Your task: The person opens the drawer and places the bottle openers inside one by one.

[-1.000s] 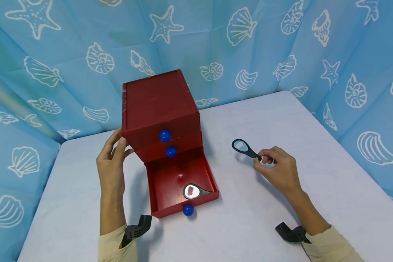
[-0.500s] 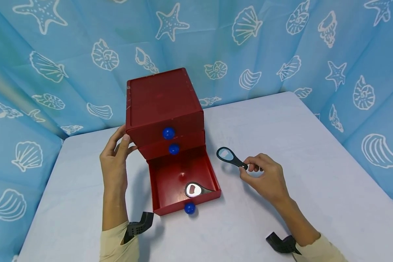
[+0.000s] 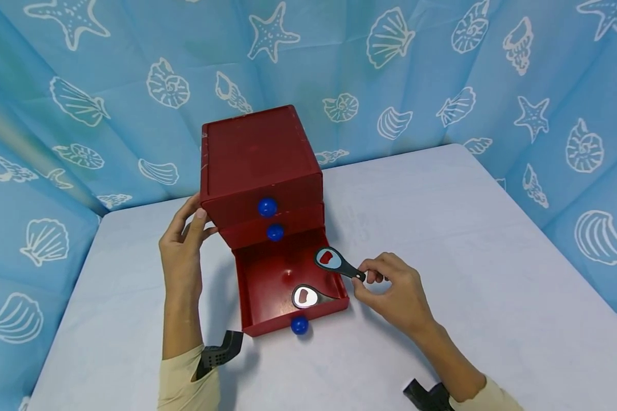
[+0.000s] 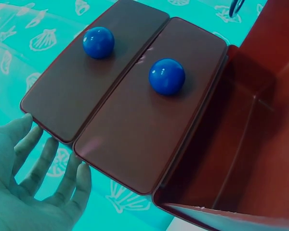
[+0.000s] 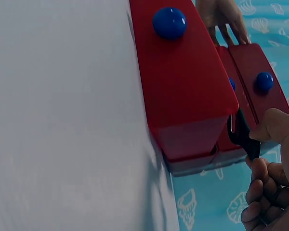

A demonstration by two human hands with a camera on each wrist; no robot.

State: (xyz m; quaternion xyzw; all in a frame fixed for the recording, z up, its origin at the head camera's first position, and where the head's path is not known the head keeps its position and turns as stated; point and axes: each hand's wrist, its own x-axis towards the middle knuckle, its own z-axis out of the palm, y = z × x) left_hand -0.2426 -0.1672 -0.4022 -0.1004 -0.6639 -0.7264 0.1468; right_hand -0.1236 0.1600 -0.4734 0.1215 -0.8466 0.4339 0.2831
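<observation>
A red cabinet point(image 3: 262, 154) with round blue knobs stands on the table, its bottom drawer point(image 3: 259, 297) pulled out. My left hand point(image 3: 181, 245) rests against the cabinet's left side, the extended fingertips point(image 4: 82, 175) touching its edge in the left wrist view. My right hand point(image 3: 396, 291) pinches the handle end of a black-rimmed bottle opener point(image 3: 347, 270). The opener's head is over the drawer's right side, and red shows through its hole. A second bottle opener point(image 3: 305, 297) lies inside the drawer near the front right corner.
The upper drawers, with blue knobs point(image 3: 267, 207), are pushed in. A white cloth covers the table point(image 3: 442, 211). Behind and beside it hangs a blue curtain point(image 3: 308, 63) with white seashell prints.
My right hand has carried the bottle opener leftward and nearer to me, from above the table to above the drawer. My left hand stays against the cabinet; the view has shifted slightly.
</observation>
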